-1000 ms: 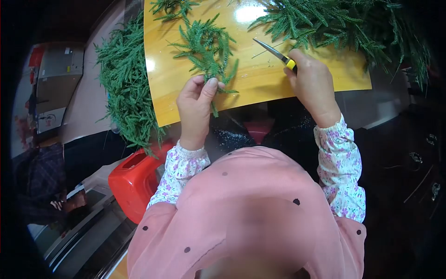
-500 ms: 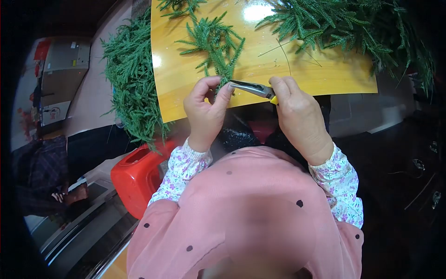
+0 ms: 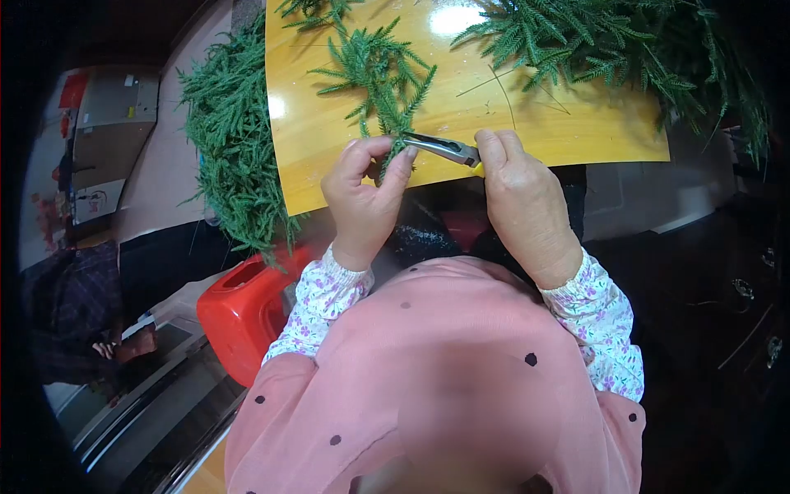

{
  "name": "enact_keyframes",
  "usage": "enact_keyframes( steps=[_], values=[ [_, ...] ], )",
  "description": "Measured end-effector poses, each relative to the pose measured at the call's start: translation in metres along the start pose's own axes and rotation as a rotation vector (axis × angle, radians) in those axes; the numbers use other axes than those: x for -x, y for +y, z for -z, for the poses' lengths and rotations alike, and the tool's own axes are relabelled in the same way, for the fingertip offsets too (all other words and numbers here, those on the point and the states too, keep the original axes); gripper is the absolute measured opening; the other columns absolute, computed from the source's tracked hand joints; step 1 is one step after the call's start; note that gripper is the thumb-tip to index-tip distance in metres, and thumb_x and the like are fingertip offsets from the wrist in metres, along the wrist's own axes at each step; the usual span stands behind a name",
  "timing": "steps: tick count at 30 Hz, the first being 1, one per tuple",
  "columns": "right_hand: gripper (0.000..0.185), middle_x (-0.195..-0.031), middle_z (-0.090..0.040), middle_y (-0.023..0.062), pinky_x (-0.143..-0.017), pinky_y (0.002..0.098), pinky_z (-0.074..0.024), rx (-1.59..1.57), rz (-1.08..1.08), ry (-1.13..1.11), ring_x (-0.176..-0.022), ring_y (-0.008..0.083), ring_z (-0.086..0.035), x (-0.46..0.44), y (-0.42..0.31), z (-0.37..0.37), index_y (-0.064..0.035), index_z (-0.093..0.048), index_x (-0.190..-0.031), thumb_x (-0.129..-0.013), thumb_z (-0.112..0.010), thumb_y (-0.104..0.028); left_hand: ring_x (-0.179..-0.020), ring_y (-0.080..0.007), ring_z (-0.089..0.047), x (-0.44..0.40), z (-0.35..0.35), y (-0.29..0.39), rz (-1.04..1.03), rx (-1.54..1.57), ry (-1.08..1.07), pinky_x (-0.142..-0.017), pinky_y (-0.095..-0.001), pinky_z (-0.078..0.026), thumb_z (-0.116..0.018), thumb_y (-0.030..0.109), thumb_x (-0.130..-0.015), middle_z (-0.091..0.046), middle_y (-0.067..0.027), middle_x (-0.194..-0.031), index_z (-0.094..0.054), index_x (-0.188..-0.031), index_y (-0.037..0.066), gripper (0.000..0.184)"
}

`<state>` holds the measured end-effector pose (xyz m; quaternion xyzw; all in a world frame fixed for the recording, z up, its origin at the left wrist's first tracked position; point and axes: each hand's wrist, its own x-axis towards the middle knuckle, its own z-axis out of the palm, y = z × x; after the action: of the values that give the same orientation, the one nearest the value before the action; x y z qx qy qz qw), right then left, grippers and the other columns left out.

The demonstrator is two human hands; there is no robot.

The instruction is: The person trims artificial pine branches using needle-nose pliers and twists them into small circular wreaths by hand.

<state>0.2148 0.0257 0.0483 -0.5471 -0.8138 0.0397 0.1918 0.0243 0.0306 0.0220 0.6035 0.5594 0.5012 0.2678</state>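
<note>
My left hand (image 3: 362, 185) pinches the lower end of a green artificial sprig (image 3: 387, 90) between thumb and fingers at the near edge of the yellow table (image 3: 329, 148). The sprig stretches away from me over the tabletop. Pliers (image 3: 448, 148) with yellow on the handle are gripped in my right hand (image 3: 527, 202). Their pointed metal jaws touch the sprig just above my left thumb. Whether anything thin lies between the jaws is too small to tell.
Heaps of green sprigs lie at the table's far right (image 3: 576, 41) and beside its left edge (image 3: 230, 140). Thin wires (image 3: 504, 90) rest on the tabletop. A red plastic stool (image 3: 239, 313) stands at lower left, with another person's hand (image 3: 104, 350) farther left.
My right hand has brought the pliers left and down to the sprig, and their jaws now meet it. In the last half second their tips shifted slightly up.
</note>
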Motion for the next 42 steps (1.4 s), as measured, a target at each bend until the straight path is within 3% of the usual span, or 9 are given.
enact_keyframes(
  steps=[3,6,12,15,21,27,30,39,42],
  values=[
    [0.014,-0.079,-0.052,0.0085,-0.053,0.0287,-0.0535,0.016,-0.003,0.015,-0.063,0.0184,-0.063,0.0,-0.002,-0.002,-0.0027,-0.051,-0.092,-0.081,-0.058,-0.005,-0.065,-0.0074,-0.052,-0.003,0.005,0.007,-0.162,-0.203,-0.097,-0.058,-0.0211,-0.041,-0.072,0.001,-0.082,-0.061,-0.0027,-0.077,-0.064,-0.09,-0.003,0.012],
    [0.013,-0.078,-0.052,0.0079,-0.052,0.0283,-0.0532,0.042,-0.013,0.036,-0.063,0.0177,-0.062,0.0,-0.007,-0.006,-0.0032,-0.051,-0.092,-0.081,-0.058,-0.006,-0.061,-0.0205,-0.051,-0.002,0.0,0.015,-0.099,-0.189,-0.079,-0.056,-0.0297,-0.041,-0.074,0.004,-0.074,-0.057,-0.0088,-0.069,-0.064,-0.082,0.001,0.013],
    [0.019,-0.08,-0.051,0.0068,-0.052,0.0257,-0.0518,0.065,-0.008,0.064,-0.066,0.0156,-0.06,0.001,-0.011,-0.012,-0.0015,-0.053,-0.097,-0.081,-0.057,-0.008,-0.065,-0.0247,-0.057,-0.001,0.002,0.02,-0.185,-0.346,-0.196,-0.059,-0.0333,-0.045,-0.073,0.004,-0.073,-0.063,-0.0085,-0.074,-0.067,-0.082,0.003,0.01],
    [0.027,-0.082,-0.052,0.007,-0.053,0.0252,-0.0509,0.05,0.003,0.105,-0.067,0.0157,-0.059,0.002,-0.014,-0.022,0.0019,-0.053,-0.104,-0.08,-0.057,-0.009,-0.07,-0.025,-0.061,0.003,-0.005,0.018,-0.22,-0.243,-0.186,-0.062,-0.033,-0.047,-0.072,0.004,-0.074,-0.066,-0.0088,-0.079,-0.07,-0.084,0.004,0.01],
    [0.03,-0.084,-0.054,0.0076,-0.055,0.0276,-0.0485,0.075,0.061,0.173,-0.072,0.0179,-0.058,0.0,-0.012,-0.038,0.0035,-0.055,-0.105,-0.079,-0.057,-0.012,-0.069,-0.0142,-0.061,0.002,-0.003,0.014,-0.175,-0.201,-0.202,-0.063,-0.0257,-0.047,-0.072,0.0,-0.078,-0.066,-0.008,-0.076,-0.069,-0.087,-0.003,0.01],
    [0.027,-0.08,-0.053,0.007,-0.067,0.0318,-0.0436,0.074,0.106,0.22,-0.08,0.0217,-0.054,-0.006,-0.009,-0.03,0.0014,-0.058,-0.099,-0.077,-0.056,-0.014,-0.077,-0.0107,-0.063,0.009,-0.007,0.01,0.201,0.13,-0.206,-0.069,-0.0239,-0.049,-0.07,0.002,-0.081,-0.069,-0.0064,-0.085,-0.071,-0.093,-0.001,0.013],
    [0.024,-0.079,-0.053,0.0067,-0.069,0.0328,-0.0431,0.106,0.167,0.335,-0.079,0.0221,-0.052,-0.01,-0.003,-0.038,0.0008,-0.058,-0.096,-0.077,-0.057,-0.013,-0.077,-0.0088,-0.063,0.009,-0.007,0.009,0.229,0.174,-0.213,-0.07,-0.0232,-0.05,-0.07,0.002,-0.081,-0.07,-0.0054,-0.086,-0.07,-0.094,-0.003,0.014],
    [0.015,-0.079,-0.053,0.0073,-0.068,0.033,-0.0433,0.007,0.126,0.24,-0.078,0.0223,-0.052,-0.011,0.003,-0.037,-0.0034,-0.054,-0.089,-0.076,-0.057,-0.011,-0.077,-0.0092,-0.063,-0.008,0.002,0.016,0.331,0.165,-0.39,-0.07,-0.0236,-0.05,-0.067,0.004,-0.085,-0.07,-0.008,-0.086,-0.069,-0.097,-0.005,0.015],
    [0.028,-0.09,-0.055,0.0122,-0.077,0.0373,-0.0455,-0.092,0.101,0.177,-0.088,0.0283,-0.054,-0.012,0.008,-0.033,0.0012,-0.053,-0.101,-0.075,-0.057,-0.006,-0.079,-0.0115,-0.065,-0.011,0.003,0.022,0.411,0.422,-0.398,-0.071,-0.0236,-0.05,-0.06,0.005,-0.09,-0.07,-0.0091,-0.089,-0.066,-0.103,-0.007,0.018]
  ],
)
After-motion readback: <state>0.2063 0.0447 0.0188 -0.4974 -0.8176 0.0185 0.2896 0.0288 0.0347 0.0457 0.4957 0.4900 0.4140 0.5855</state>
